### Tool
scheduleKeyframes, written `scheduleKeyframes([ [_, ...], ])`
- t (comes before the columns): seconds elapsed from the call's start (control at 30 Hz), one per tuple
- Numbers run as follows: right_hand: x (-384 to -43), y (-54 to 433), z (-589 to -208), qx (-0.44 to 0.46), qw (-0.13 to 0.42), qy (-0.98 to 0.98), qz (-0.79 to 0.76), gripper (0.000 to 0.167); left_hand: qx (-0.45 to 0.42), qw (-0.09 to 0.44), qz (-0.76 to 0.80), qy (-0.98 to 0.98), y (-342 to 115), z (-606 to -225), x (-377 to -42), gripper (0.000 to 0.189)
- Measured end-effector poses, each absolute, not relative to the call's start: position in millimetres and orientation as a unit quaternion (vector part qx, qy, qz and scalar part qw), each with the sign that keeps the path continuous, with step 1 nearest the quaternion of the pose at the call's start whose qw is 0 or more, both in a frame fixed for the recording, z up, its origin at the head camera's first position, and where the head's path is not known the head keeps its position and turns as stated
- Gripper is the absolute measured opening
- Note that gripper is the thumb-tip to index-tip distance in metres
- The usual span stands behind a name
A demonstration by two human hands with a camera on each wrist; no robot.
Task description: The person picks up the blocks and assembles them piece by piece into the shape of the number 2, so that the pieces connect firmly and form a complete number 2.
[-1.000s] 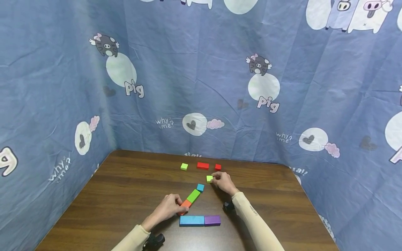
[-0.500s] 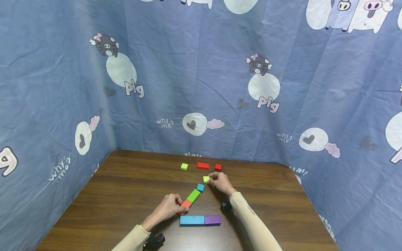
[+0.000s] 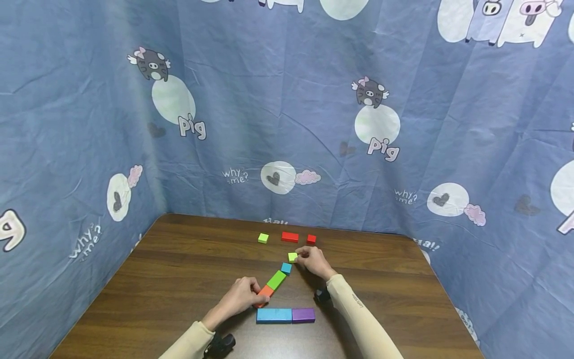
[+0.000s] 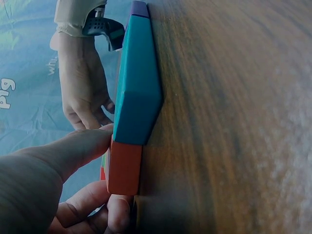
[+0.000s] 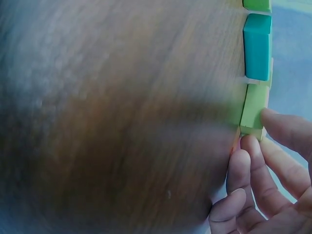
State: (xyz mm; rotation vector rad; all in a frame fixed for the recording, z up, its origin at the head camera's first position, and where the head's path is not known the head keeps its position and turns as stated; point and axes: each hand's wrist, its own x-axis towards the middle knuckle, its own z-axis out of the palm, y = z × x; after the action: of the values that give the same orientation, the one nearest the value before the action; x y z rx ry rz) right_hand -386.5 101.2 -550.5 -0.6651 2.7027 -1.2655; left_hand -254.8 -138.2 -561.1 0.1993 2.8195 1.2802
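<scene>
1 orange block (image 3: 267, 290) slants lengthwise, far end rightward

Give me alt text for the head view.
A left hand grips an orange block lined up with a green block on a wooden table, while a right hand pinches a lime block near a small blue block. A long blue block and a purple block lie end to end nearer the viewer; a patterned blue curtain hangs behind.

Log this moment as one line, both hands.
left hand: holds orange block | right hand: pinches lime block beside small blue block
</scene>
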Motion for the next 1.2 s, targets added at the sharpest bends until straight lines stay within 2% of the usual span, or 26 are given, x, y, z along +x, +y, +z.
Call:
scheduleKeyframes([
  [0.43,-383.3,98.5,-549.1,-0.226,0.044,0.884,-0.408,0.026,0.053,0.039,0.414,0.908,-138.0,-562.4,-254.9,0.029],
  [1.2,-385.5,96.0,-551.4,-0.246,0.037,0.886,-0.393,0.025,0.059,0.030,0.418,0.906,-137.9,-560.4,-253.5,0.030],
])
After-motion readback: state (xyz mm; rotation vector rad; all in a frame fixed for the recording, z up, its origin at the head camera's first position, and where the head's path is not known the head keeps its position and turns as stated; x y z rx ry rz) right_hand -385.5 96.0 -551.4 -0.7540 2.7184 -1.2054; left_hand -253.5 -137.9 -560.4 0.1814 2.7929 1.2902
